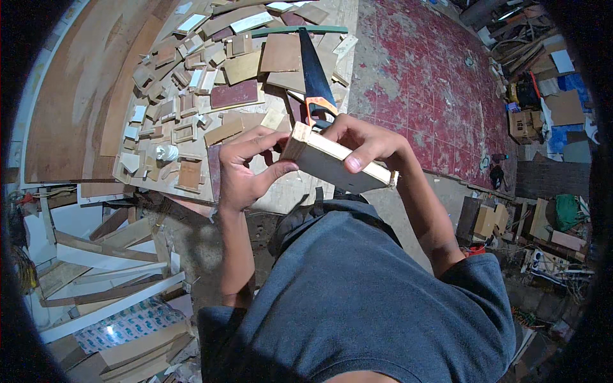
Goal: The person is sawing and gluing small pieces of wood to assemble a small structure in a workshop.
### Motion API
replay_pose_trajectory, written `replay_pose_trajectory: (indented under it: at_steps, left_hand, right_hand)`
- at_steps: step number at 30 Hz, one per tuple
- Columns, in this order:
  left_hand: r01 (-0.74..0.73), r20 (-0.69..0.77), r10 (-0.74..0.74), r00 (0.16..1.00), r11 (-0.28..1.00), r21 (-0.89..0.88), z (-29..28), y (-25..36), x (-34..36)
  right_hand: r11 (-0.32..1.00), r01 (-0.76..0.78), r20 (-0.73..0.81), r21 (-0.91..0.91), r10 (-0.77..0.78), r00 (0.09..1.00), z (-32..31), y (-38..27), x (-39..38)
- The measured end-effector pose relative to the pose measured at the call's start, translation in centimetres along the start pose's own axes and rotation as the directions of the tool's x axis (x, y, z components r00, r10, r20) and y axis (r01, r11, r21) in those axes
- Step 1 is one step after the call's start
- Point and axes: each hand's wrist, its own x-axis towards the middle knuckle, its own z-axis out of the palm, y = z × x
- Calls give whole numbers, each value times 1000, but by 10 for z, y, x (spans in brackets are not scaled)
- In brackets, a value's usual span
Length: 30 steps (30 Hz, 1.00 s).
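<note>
Between my two hands I hold a small wooden box-like piece (pixel 341 167) with pale sides, tilted above the near edge of the work table. My left hand (pixel 246 167) grips its left end, thumb below and fingers curled behind. The right hand (pixel 373 142) holds the far long side, its thumb lying along the top edge. What the inside or back of the piece looks like is hidden. Just beyond it lies a hand saw (pixel 314 67) with a dark blade and an orange and black handle, the handle end partly behind my right hand.
Many small wood offcuts and little box pieces (pixel 185 133) cover the table's left and middle. A clear plastic-looking container (pixel 167 153) stands among them. At left lean large boards (pixel 76 96); scrap planks (pixel 108 255) pile below. Worn red flooring (pixel 421 83) lies right, clutter beyond it.
</note>
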Motion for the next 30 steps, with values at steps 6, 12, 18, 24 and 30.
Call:
replay_pose_trajectory:
  at_steps: [6, 12, 18, 24, 30]
  left_hand:
    - [28, -22, -29, 999, 999, -21, 2, 3, 3]
    - [3, -32, -3, 999, 1000, 8, 4, 3, 6]
    - [-84, -24, 86, 996, 993, 81, 4, 5, 10]
    - [-68, 22, 66, 998, 996, 61, 1, 6, 7]
    - [-166, 139, 136, 981, 957, 237, -3, 8, 7]
  right_hand:
    - [999, 4, -8, 34, -4, 1000, -1, -1, 2]
    - [998, -19, 10, 65, 18, 1000, -5, 5, 3]
    - [998, 6, -6, 57, -6, 1000, -7, 11, 5]
    - [998, 10, 24, 60, -12, 1000, -4, 9, 5]
    - [987, 16, 36, -161, -10, 999, 5, -7, 11]
